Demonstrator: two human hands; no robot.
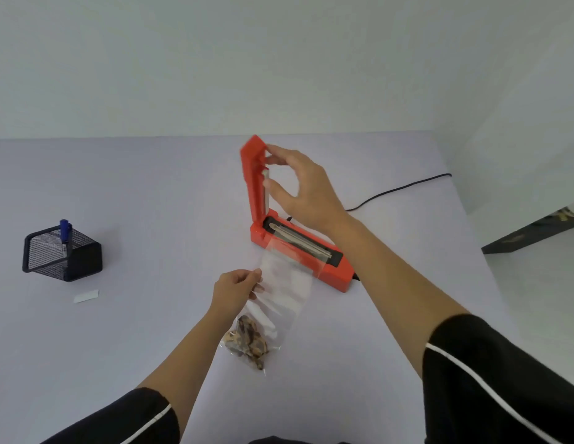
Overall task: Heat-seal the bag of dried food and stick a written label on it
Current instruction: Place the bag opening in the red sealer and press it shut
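On the pale lilac worktop [119, 331], the right hand [306, 187] touches the raised lid of the orange heat sealer [335, 272]. The left hand [236, 291] pinches the clear plastic bag of dried food [279, 302], its mouth lying across the sealing bar.

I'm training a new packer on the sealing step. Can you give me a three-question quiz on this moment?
1. True or false: the sealer lid is raised.
2. Which hand pinches the bag? A) left B) right
3. What stands in the mesh holder?

Key:
1. True; the right hand is at its top end.
2. A; the left hand grips its edge, and the bag's open end lies over the sealer base.
3. A blue pen.
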